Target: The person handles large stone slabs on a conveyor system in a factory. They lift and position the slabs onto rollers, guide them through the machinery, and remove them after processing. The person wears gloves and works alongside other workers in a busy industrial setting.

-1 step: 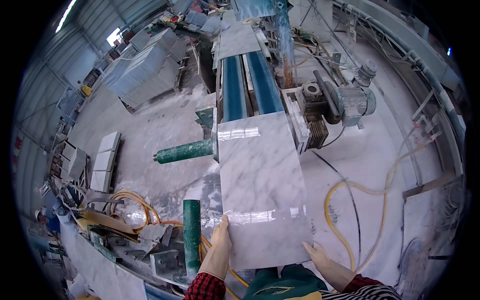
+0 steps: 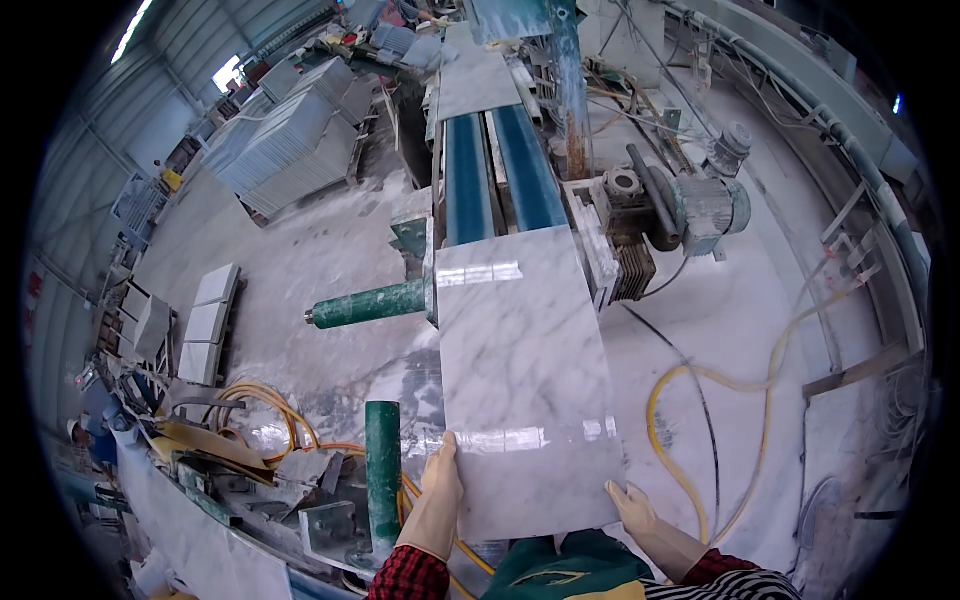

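A polished white marble slab (image 2: 525,370) with grey veining lies lengthwise in front of me, its far end on the twin blue belts (image 2: 470,180) of a conveyor. My left hand (image 2: 438,492) is closed on the slab's left edge near the close end, thumb on the top face. At the near right corner my right hand (image 2: 645,518) grips the other edge, fingers out of sight beneath. Farther up the belts rests a second marble slab (image 2: 480,82).
Left of the conveyor, a green roller (image 2: 368,303) sticks out sideways, and a green post (image 2: 382,475) stands near my left forearm. A motor (image 2: 710,210) sits to the right. Yellow hose (image 2: 665,440) loops over the floor. Stacked slabs (image 2: 290,140) stand far left.
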The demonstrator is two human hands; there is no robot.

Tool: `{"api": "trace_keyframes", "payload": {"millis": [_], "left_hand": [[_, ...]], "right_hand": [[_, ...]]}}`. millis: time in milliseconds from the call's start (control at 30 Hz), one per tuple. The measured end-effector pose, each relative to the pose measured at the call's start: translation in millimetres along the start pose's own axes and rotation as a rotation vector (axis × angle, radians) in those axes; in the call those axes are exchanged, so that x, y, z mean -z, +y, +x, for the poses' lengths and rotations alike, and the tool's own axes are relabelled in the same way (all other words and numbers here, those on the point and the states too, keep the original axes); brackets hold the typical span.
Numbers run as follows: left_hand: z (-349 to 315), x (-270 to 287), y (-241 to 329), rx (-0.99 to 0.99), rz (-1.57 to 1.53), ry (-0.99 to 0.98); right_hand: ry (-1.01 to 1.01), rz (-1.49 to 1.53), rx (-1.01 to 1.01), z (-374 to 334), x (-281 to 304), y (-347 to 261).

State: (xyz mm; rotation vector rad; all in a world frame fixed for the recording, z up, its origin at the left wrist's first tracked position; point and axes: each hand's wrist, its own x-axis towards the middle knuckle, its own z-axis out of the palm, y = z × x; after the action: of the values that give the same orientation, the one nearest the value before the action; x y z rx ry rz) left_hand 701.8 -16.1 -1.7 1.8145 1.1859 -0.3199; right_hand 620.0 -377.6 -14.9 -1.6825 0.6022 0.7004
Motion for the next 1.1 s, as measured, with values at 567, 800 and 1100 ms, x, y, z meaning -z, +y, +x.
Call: {"api": "trace_keyframes", "payload": {"millis": [567,800,1100], "left_hand": [[63.6,30.1,126.5,-0.109,-0.495,-0.389],[100.3,9.8,209.6,-0.062,-0.418,-0.339],[173.8,-45.5,269.8,-0.700,-0.315,0.090]], "right_hand": [[0.220,0.393,0.112,38.8,-31.6,-139.4],[0.202,0.384,0.008,138.6,-19.2,-158.5],[0.260,0.200,0.031,247.3,-19.0,-241.5]]}}
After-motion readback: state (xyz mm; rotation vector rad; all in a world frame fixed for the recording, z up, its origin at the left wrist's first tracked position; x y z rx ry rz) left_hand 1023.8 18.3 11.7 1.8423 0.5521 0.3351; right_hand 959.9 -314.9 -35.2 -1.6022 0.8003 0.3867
